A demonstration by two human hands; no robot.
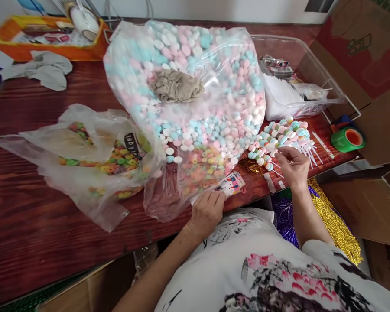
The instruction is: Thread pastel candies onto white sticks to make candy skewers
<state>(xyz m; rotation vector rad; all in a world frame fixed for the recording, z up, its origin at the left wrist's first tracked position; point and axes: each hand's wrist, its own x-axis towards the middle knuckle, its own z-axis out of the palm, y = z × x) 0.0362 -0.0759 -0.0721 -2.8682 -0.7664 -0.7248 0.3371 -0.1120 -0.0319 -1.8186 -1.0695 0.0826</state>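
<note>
My left hand [207,211] rests at the table's front edge, fingers curled on a small printed packet [231,184] by the open mouth of a big clear bag [188,86] full of pink, blue and white candies. My right hand [291,167] is closed in a pinch on a thin white stick at the near end of a pile of candy skewers [281,136]. Loose ring-shaped coloured candies [199,167] lie inside the bag's mouth between my hands.
A second plastic bag [94,160] with coloured ring candies lies to the left. A clear plastic tray [299,82] stands behind the skewers, green tape [348,139] at the right edge. A grey cloth [45,69], an orange box [35,39] and cardboard boxes [367,52] surround the wooden table [35,229].
</note>
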